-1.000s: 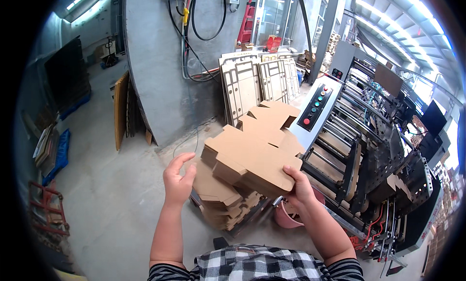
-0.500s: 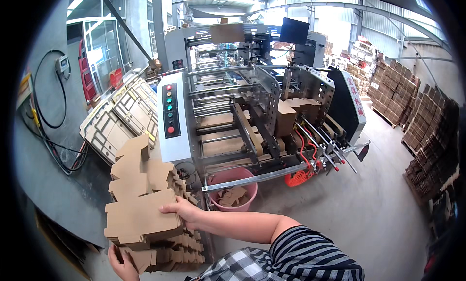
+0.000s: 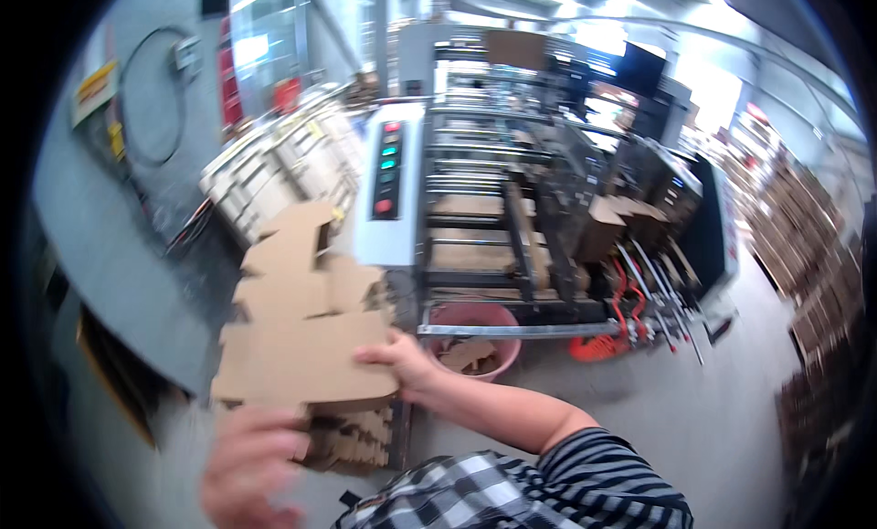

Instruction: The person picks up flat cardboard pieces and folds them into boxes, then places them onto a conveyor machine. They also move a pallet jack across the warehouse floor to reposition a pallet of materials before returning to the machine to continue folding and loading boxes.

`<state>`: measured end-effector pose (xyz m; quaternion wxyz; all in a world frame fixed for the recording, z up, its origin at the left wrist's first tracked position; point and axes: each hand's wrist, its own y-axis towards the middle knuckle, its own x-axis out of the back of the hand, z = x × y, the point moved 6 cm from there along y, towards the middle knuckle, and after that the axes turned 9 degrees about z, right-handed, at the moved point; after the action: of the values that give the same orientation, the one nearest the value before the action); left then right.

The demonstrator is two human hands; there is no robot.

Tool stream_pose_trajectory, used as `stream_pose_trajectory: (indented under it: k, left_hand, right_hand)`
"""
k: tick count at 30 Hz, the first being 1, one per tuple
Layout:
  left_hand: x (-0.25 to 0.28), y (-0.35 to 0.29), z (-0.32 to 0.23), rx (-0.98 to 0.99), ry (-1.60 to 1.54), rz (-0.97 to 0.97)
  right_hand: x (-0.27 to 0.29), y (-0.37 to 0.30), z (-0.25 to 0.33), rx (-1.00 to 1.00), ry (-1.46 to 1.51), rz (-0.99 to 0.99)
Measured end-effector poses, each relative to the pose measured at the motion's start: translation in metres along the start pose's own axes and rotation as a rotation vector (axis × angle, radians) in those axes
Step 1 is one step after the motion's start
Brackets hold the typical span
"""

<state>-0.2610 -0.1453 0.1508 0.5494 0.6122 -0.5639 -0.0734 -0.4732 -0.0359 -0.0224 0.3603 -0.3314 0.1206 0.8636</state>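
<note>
A bundle of flat brown cardboard box blanks (image 3: 297, 355) lies at the lower left, on top of a taller pile. My right hand (image 3: 406, 365) grips its right edge, thumb on the upper face and the other fingers out of sight. In front of the near edge is my left hand (image 3: 251, 470), smeared by motion. Its fingertips overlap the bundle's near left corner, and whether they touch it I cannot tell. More notched cardboard blanks (image 3: 283, 291) overlap behind the bundle, and further layers (image 3: 352, 438) show beneath it.
Beyond the pile stands a large machine with a button panel (image 3: 388, 168), rollers and a metal front bar (image 3: 521, 331). A pink bin (image 3: 507, 346) holding cardboard scraps sits under the bar. Wooden die boards (image 3: 283, 163) lean at left; stacked cardboard (image 3: 795, 218) lines the right.
The whole view has swung, so the scene sits further right. My left hand has risen from below the bundle's near edge and looks larger and blurred. My right hand keeps its grip.
</note>
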Motion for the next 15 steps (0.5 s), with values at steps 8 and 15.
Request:
stream_pose_trajectory:
  k: [8,15]
  left_hand:
    - [-0.069,0.060,-0.091,-0.331,-0.251,-0.209]
    - [-0.076,0.059,-0.092,-0.394,-0.203,-0.203]
  right_hand:
    - [0.002,-0.028,0.035,0.041,-0.077,0.090]
    - [0.007,-0.036,0.055,0.049,-0.050,0.219]
